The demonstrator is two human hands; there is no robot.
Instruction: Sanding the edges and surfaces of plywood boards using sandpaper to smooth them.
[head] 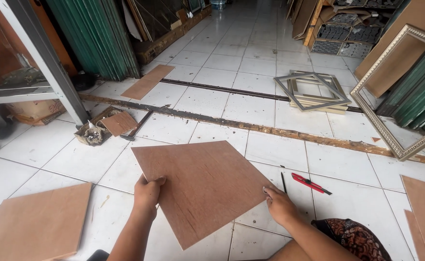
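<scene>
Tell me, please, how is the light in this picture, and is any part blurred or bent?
Head view: soft, even daylight; the white floor tiles shine brighter far down the aisle. Weak shadows under the brown board held by left hand and right hand. Everything looks sharp; the wide lens bends the grey post near the edge.

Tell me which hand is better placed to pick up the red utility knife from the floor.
The right hand. It grips the right edge of the brown square hardboard panel, and the red utility knife lies on the white tiled floor just beside it. The left hand holds the far edge.
</scene>
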